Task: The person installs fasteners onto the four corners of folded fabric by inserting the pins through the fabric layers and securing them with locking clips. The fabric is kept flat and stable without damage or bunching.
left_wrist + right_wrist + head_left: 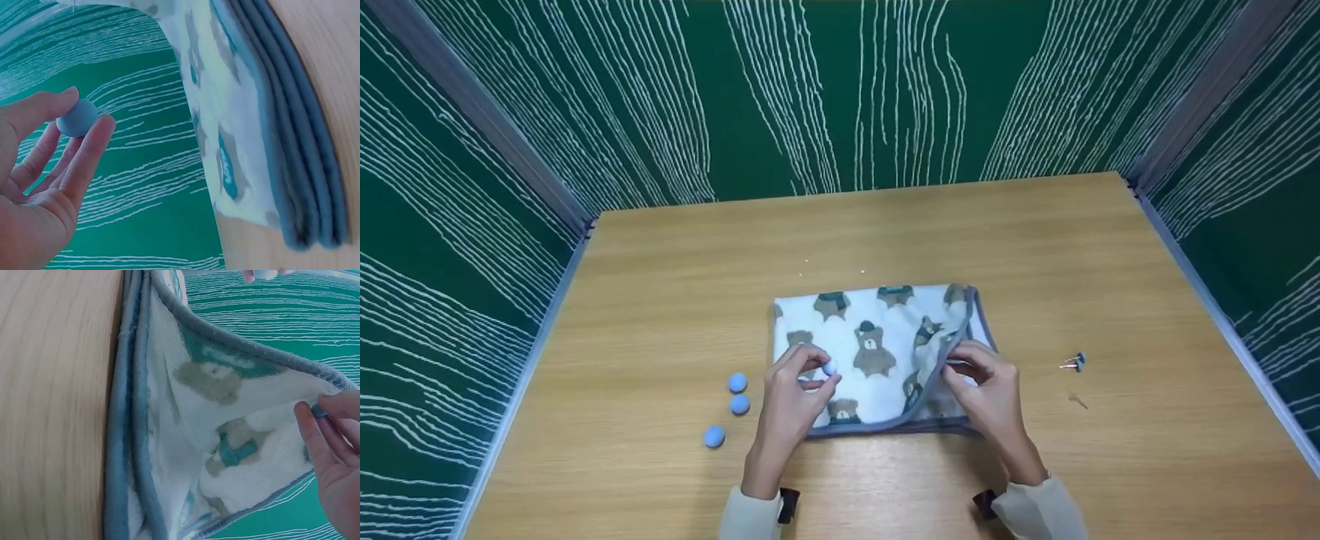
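Note:
A folded baby blanket (pixel 847 375) with a bear print and grey-blue trim lies on the table. Between thumb and fingertips, my left hand (pixel 795 386) pinches a small blue ball (pixel 77 118) above the blanket's left part. My right hand (pixel 990 382) grips the blanket's right edge and lifts its top layer, so the cloth curls up and shows the layer beneath. In the right wrist view, a bit of grey-blue trim (pixel 319 410) shows between the thumb and finger. Three more blue balls (pixel 737 383) sit on the table left of my left hand.
Right of the blanket lie small pin-like pieces with dark blue heads (pixel 1076 361), and a thin brownish piece (pixel 1078 401) nearby. Tiny white specks (pixel 862 271) dot the wooden table (pixel 675 285). Green walls (pixel 780 97) with white lines stand around the table's back and sides.

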